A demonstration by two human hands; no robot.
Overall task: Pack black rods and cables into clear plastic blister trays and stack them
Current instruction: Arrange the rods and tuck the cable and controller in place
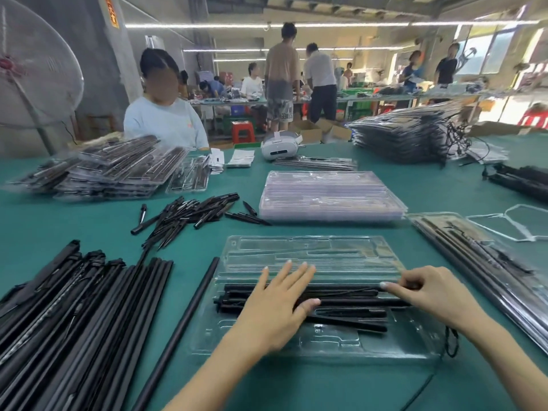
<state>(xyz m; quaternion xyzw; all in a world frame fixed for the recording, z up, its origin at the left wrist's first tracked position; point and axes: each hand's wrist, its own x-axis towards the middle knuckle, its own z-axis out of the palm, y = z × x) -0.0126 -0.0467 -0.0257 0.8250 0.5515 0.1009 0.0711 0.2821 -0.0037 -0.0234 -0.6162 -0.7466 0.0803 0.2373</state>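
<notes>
An open clear blister tray (314, 253) lies on the green table in front of me. Several black rods (350, 304) lie across its near half. My left hand (275, 307) lies flat with straight fingers on the rods' left part. My right hand (436, 295) has its fingers curled at the rods' right end, pinching a rod with a thin black cable. A black cord (452, 341) hangs below that wrist. One long rod (189, 318) lies loose just left of the tray.
A heap of long black rods (68, 315) fills the near left. Short black pieces (189, 215) lie beyond it. A stack of empty trays (329, 197) sits behind. Packed trays lie far left (112, 170), right (486, 262) and far right (406, 134). A person sits opposite.
</notes>
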